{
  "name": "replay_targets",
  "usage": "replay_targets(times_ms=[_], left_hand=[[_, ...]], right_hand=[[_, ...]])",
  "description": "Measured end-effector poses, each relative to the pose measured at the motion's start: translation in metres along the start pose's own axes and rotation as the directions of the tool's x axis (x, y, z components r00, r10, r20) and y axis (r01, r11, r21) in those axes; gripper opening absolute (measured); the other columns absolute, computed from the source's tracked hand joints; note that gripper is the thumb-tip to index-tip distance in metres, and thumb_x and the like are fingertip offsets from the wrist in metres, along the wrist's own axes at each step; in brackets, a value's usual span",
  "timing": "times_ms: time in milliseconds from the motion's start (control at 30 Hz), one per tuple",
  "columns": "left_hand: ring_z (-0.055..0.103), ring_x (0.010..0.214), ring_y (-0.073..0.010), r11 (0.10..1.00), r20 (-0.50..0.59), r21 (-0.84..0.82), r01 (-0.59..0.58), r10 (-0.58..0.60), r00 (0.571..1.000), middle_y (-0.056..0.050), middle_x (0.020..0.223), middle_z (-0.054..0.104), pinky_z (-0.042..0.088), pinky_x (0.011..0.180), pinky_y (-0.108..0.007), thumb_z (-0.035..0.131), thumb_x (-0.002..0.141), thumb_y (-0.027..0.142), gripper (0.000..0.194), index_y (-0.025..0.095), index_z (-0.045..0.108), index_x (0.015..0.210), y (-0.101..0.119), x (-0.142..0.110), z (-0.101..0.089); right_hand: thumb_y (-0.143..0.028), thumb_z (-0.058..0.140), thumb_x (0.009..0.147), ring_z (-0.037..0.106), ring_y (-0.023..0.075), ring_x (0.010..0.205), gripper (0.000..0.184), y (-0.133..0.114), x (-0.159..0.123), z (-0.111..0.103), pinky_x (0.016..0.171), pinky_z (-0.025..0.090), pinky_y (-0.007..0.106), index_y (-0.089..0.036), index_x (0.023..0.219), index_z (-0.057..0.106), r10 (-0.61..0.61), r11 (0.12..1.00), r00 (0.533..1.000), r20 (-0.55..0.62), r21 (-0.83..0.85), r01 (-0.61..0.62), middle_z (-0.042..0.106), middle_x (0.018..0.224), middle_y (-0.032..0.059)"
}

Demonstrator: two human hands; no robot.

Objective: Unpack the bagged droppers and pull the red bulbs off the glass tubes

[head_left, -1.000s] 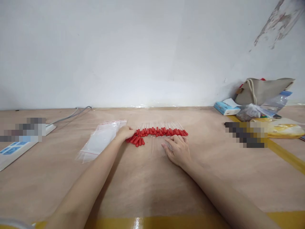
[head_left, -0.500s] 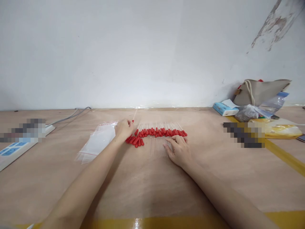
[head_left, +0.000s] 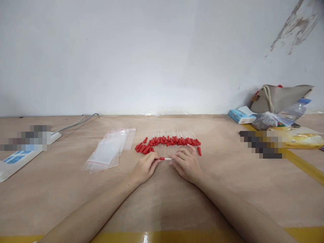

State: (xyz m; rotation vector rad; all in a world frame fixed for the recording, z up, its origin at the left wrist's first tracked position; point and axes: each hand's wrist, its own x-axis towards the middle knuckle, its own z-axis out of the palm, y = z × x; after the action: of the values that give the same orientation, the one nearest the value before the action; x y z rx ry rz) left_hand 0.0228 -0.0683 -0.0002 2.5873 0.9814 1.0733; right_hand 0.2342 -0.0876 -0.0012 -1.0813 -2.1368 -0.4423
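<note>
In front of me my left hand [head_left: 146, 166] pinches a red rubber dropper bulb [head_left: 162, 158]. The bulb meets the end of a thin clear glass tube [head_left: 168, 159], whose other end lies in the fingers of my right hand [head_left: 186, 163]. Just beyond, loose clear tubes [head_left: 165, 149] lie side by side, partly covered by my right hand. Farther back runs a row of droppers [head_left: 174, 139], red bulbs towards me and tubes towards the wall. Loose red bulbs [head_left: 144, 149] are heaped past my left fingertips; a single red bulb [head_left: 199, 151] lies right of my right hand.
Clear zip bags [head_left: 108, 150] are fanned out on the left. A white power strip [head_left: 27, 157] with a grey cable sits at far left. To the right are a blue tissue box [head_left: 241, 115], a grey bag [head_left: 286, 98] and a yellow packet [head_left: 301, 136].
My left hand has left the row's left end, where it held a dropper, and come down and right to my right hand. A bulb and tube now meet between the hands.
</note>
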Motion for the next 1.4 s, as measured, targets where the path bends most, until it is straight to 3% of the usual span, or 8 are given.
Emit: replay_targets(times_ms=[133,300,600,700,833,1033,1200,1400], left_hand=[[0.053,0.086,-0.0154,0.999,0.032,0.032,-0.02,0.019,0.999,-0.006,0.091,0.058,0.044,0.076,-0.029,0.044,0.085,0.026,0.019,0.018,0.052,0.1,0.003,0.003,0.001],[0.05,0.072,-0.0148,0.988,0.11,0.125,-0.085,0.071,0.991,-0.003,0.074,0.059,0.039,0.07,-0.03,0.045,0.085,0.029,0.017,0.018,0.058,0.084,0.0,0.002,0.0],[0.046,0.069,-0.0151,0.977,0.161,0.176,-0.123,0.095,0.982,-0.004,0.07,0.056,0.037,0.066,-0.03,0.041,0.087,0.027,0.023,0.017,0.057,0.075,0.001,0.0,-0.005],[0.048,0.07,-0.0142,0.988,0.094,0.138,-0.066,0.053,0.994,-0.003,0.073,0.056,0.039,0.069,-0.029,0.041,0.087,0.023,0.02,0.017,0.058,0.078,-0.005,-0.002,-0.013],[0.053,0.076,-0.0131,0.995,-0.134,0.062,0.073,-0.065,0.989,-0.003,0.082,0.058,0.043,0.07,-0.025,0.043,0.085,0.022,0.017,0.018,0.059,0.088,-0.012,0.002,-0.026],[0.055,0.081,-0.0149,0.935,-0.405,0.118,0.334,-0.261,0.876,-0.005,0.089,0.055,0.045,0.074,-0.027,0.043,0.083,0.024,0.023,0.019,0.058,0.099,-0.029,0.017,-0.038],[0.053,0.064,-0.012,0.9,-0.421,0.08,0.428,-0.359,0.833,-0.001,0.079,0.056,0.045,0.061,-0.024,0.051,0.076,0.028,0.023,0.017,0.054,0.096,-0.05,0.016,-0.04],[0.053,0.066,-0.0128,0.894,-0.31,0.116,0.432,-0.381,0.871,0.0,0.075,0.058,0.042,0.061,-0.024,0.052,0.075,0.031,0.013,0.018,0.055,0.078,-0.052,0.01,-0.032]], right_hand=[[-0.028,0.047,0.083,0.049,0.0111,0.069,0.017,-0.003,0.001,0.003,0.096,0.019,0.041,-0.026,0.09,0.063,-0.037,0.999,0.999,0.015,0.019,0.036,0.058,0.063,-0.0028],[-0.027,0.047,0.083,0.047,0.0095,0.064,0.017,-0.004,-0.002,0.001,0.095,0.019,0.039,-0.025,0.081,0.064,-0.065,0.995,0.998,-0.002,0.071,0.065,0.056,0.057,-0.0039],[-0.021,0.051,0.08,0.045,0.0107,0.067,0.018,-0.003,-0.008,-0.003,0.092,0.022,0.039,-0.028,0.091,0.063,-0.124,0.988,0.989,-0.081,0.08,0.131,0.057,0.058,-0.0048],[-0.015,0.05,0.079,0.045,0.0112,0.068,0.023,0.008,-0.009,-0.004,0.088,0.026,0.037,-0.029,0.091,0.063,-0.067,0.992,0.992,-0.111,0.099,0.078,0.059,0.064,-0.0037],[-0.016,0.047,0.081,0.047,0.0122,0.07,0.025,0.018,-0.008,0.001,0.073,0.034,0.031,-0.025,0.1,0.061,0.149,0.978,0.977,-0.151,0.167,-0.123,0.058,0.072,0.0011],[-0.017,0.041,0.084,0.053,0.0138,0.076,0.023,0.002,0.006,0.013,0.076,0.034,0.03,-0.018,0.101,0.057,0.221,0.953,0.974,-0.042,0.224,-0.206,0.061,0.081,0.0043],[-0.018,0.044,0.082,0.051,0.011,0.062,0.015,-0.005,0.012,0.022,0.074,0.031,0.029,-0.017,0.081,0.059,0.229,0.957,0.971,-0.067,0.197,-0.212,0.061,0.067,0.0004],[-0.016,0.045,0.081,0.05,0.0113,0.063,0.017,-0.003,0.013,0.028,0.073,0.029,0.029,-0.017,0.072,0.06,0.151,0.985,0.984,-0.089,0.101,-0.142,0.06,0.063,0.0009]])
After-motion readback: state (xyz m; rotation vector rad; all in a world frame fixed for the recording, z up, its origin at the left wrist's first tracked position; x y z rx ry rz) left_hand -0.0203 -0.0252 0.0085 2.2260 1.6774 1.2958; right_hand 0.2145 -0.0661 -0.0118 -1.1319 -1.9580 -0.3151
